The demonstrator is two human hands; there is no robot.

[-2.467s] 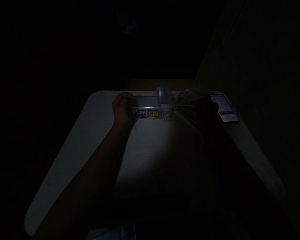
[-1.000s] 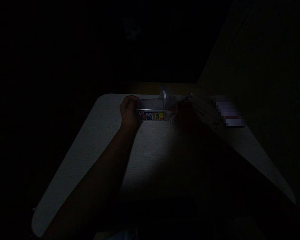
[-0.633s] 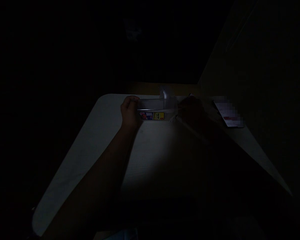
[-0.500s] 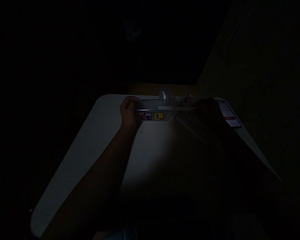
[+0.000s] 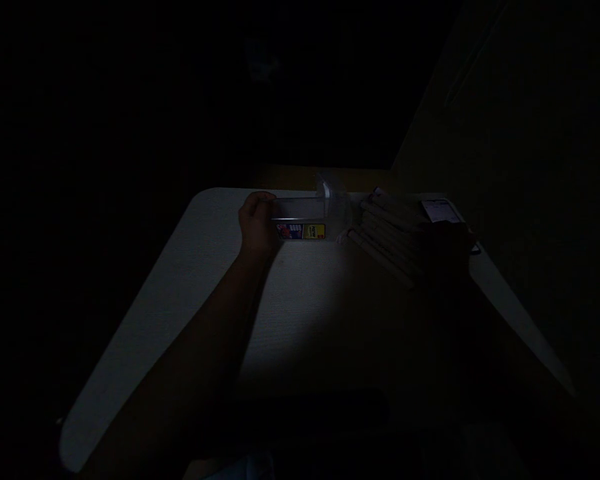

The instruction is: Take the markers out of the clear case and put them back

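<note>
The room is very dark, with dim light on a pale table. The left hand grips the left end of a clear plastic case lying lengthwise near the far edge. The right hand is in shadow, at the right ends of the pens and over part of the phone; whether it is open or closed cannot be told. The case's blue and yellow label carries lettering too small to read. Its clear flap stands up, left of the pens.
</note>
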